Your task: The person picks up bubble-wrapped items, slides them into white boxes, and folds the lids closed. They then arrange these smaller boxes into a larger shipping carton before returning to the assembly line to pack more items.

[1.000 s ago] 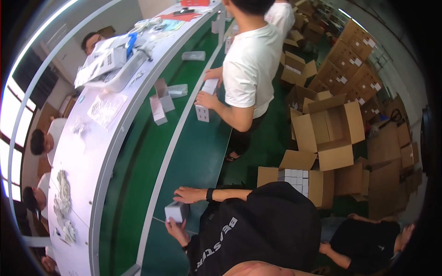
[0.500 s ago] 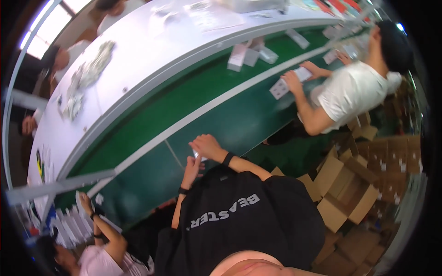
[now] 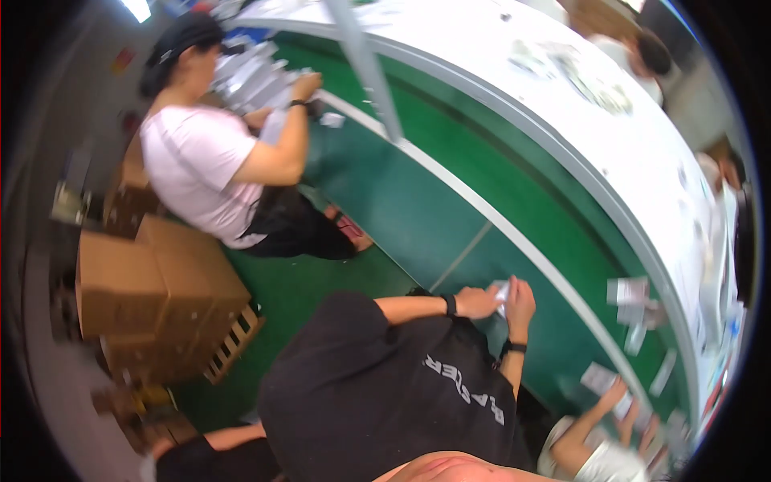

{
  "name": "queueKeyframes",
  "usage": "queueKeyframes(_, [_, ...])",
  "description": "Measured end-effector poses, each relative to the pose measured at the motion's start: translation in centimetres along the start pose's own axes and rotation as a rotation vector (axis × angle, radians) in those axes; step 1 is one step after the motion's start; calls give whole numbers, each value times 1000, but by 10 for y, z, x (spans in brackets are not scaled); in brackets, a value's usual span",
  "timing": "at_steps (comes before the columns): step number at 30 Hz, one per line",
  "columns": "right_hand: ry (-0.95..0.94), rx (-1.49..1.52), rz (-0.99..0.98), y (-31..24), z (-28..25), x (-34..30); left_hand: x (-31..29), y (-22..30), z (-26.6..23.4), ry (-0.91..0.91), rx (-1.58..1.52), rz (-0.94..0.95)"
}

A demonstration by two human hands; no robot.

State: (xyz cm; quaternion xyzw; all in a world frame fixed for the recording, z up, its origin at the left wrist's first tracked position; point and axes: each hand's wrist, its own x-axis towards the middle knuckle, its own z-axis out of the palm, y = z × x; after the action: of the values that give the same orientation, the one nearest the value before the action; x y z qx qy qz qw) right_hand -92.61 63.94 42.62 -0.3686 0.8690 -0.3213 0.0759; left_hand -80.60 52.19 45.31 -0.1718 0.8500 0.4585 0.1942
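Note:
My left hand [image 3: 478, 303] and my right hand [image 3: 520, 297] meet at the near edge of the green conveyor belt [image 3: 418, 201]. Together they hold a small white box [image 3: 499, 289], mostly covered by my fingers. Each wrist carries a black band. My black t-shirt with white lettering fills the lower middle of the view.
A person in a white t-shirt [image 3: 193, 161] works at the belt on the upper left, among white packages [image 3: 257, 72]. Another person's hands [image 3: 618, 398] hold a white piece at lower right. More white boxes [image 3: 630, 293] lie on the belt. Cardboard cartons [image 3: 152, 289] stand on the floor at left. A white table [image 3: 562, 96] runs beyond the belt.
The view has swung round along the belt, bringing a different co-worker and the cartons into sight. My two hands have stayed together on the small white box at the belt's edge.

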Motion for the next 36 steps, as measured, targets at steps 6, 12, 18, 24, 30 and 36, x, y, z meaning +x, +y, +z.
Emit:
queueKeyframes(6, [175, 460, 131, 29, -15, 6, -5, 31, 18, 758, 550, 355])
queueKeyframes(12, [50, 452, -127, -53, -56, 13, 88, 6, 70, 786, 550, 1042])
queueKeyframes(18, [-63, 300, -206, -69, -18, 16, 102, 3, 69, 665, 154, 743])
queueKeyframes(24, [-87, 198, -192, -69, -12, 14, 107, 9, 70, 612, -245, 544])
queueKeyframes(30, [-101, 112, -132, -66, -17, 13, 109, 7, 83, 408, -900, 533])
queueKeyframes(36, [-140, -52, 24, -82, -16, 8, 124, 0, 96, 86, -1679, 564])
